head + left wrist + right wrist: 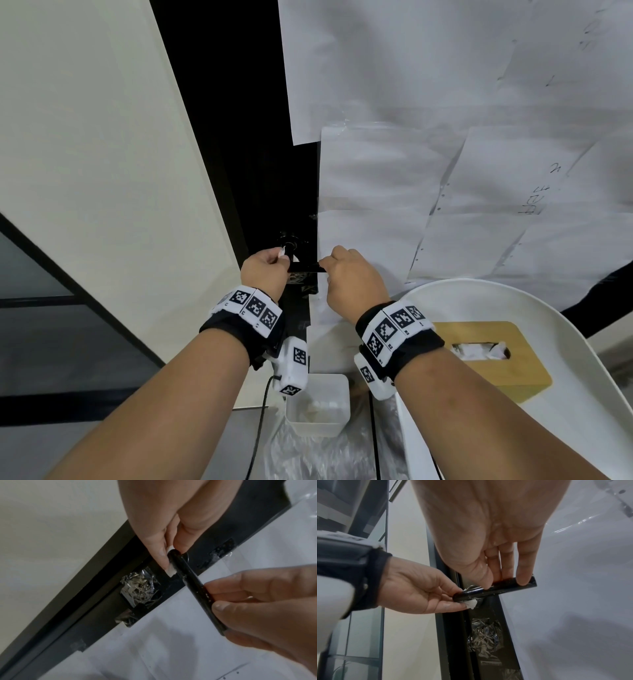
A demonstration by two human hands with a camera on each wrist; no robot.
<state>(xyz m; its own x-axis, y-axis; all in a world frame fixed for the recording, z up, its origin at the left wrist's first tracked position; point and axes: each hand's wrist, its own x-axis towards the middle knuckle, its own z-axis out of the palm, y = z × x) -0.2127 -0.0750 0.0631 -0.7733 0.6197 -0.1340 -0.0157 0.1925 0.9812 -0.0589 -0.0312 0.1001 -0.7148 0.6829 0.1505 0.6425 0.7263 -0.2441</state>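
Black glossy cylindrical door lever (305,266), mounted on the dark door stile (274,192) just beside taped-up white paper sheets (376,178). Long axis level in the head view, running from 9 o'clock at the pivot to 3 o'clock at the free end. Held at both ends: left hand (263,270) at the 9 o'clock end, right hand (352,281) at the 3 o'clock end, with a short bare stretch showing between them.

Left fingers (159,551) clenched in a pinch on a small white crumpled wad of tissue (170,571), pressed against the rounded pivot end of the lever and, in the right wrist view, tucked at its underside (471,603). Right fingers (524,568) curled over the lever near its tip, thumb set against them, grasping it and apparently steadying it. Crumpled clear tape patch (139,586) stuck on the stile at 6 o'clock from the pivot, apart from both hands.

Probably a wipe of the lever, with the wad now at the pivot. Turns on one relation: wad at the 9 o'clock end, bare length stretching away toward 3 o'clock, straight along the axis and straight into the right fingers. Left hand nearer the pivot, right hand nearer the tip. Likely next: a slide of the wad along the axis toward 3 o'clock, kept pressed to the curve, with the right grip giving way before reaching the tip.
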